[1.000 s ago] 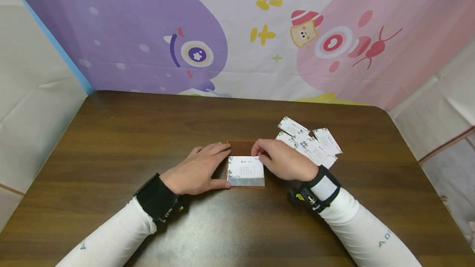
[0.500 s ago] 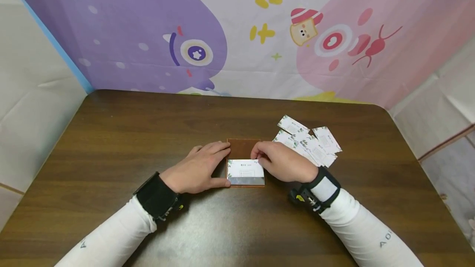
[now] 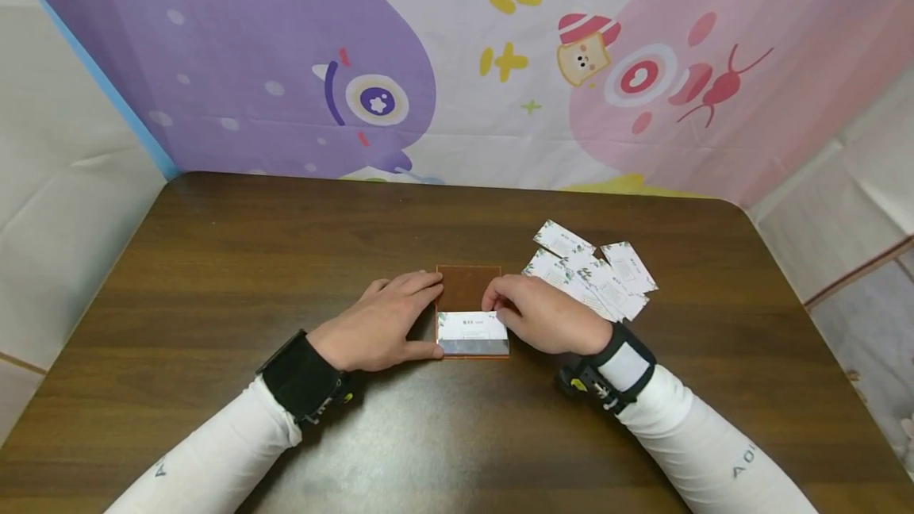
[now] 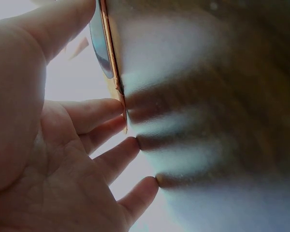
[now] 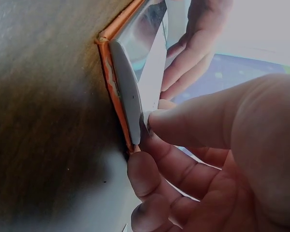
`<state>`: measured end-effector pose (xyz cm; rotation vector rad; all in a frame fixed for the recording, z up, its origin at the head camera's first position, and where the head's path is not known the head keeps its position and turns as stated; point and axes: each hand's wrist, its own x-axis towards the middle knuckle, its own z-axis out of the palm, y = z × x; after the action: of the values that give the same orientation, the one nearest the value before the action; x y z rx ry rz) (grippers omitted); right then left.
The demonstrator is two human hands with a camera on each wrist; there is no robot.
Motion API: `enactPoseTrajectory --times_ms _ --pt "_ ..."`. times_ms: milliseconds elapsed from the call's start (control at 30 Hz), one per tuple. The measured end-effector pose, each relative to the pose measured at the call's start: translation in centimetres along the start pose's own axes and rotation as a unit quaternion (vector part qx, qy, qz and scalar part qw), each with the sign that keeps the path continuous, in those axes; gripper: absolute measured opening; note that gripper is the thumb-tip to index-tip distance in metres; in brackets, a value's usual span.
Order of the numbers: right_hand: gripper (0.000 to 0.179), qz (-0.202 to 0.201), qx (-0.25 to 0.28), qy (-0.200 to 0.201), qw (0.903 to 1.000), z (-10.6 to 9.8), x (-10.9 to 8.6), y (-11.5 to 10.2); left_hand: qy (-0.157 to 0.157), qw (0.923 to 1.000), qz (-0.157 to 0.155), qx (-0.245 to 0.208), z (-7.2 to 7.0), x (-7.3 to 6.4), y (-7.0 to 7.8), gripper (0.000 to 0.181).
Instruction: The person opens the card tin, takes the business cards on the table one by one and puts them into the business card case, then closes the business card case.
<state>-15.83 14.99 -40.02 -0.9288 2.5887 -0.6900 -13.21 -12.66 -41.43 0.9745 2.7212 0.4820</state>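
A brown card case [image 3: 466, 288] lies opened out flat on the table, with a shiny metal pocket [image 3: 467, 347] at its near end. Partly inside that pocket is a white business card [image 3: 464, 324] with a floral print, its lower part hidden. My right hand [image 3: 548, 313] pinches the card near its upper right corner; the right wrist view shows thumb and forefinger meeting on the card's edge. Along the case's left side rests my left hand [image 3: 382, 325], fingers extended. In the left wrist view its thumb and fingertips touch the case edge [image 4: 117, 82] and the table.
Several similar white cards [image 3: 607, 284] lie overlapping to the right, behind my right hand. The brown wooden table [image 3: 286, 236] ends at a cartoon-printed cloth [image 3: 464, 141] at the back. White sheeting [image 3: 78, 141] hangs at both sides.
The card has slid toward me, deeper into the metal pocket, and more of the brown case shows above it. My right hand has moved slightly with it; my left hand has stayed put.
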Motion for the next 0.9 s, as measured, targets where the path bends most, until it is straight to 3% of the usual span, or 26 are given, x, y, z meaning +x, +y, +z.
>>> enactPoseTrajectory --times_ms 900 --pt "0.016 0.000 -0.017 0.010 0.9998 -0.36 -0.46 -0.05 -0.001 1.0000 -0.003 -0.005 -0.12 -0.09 0.14 0.090"
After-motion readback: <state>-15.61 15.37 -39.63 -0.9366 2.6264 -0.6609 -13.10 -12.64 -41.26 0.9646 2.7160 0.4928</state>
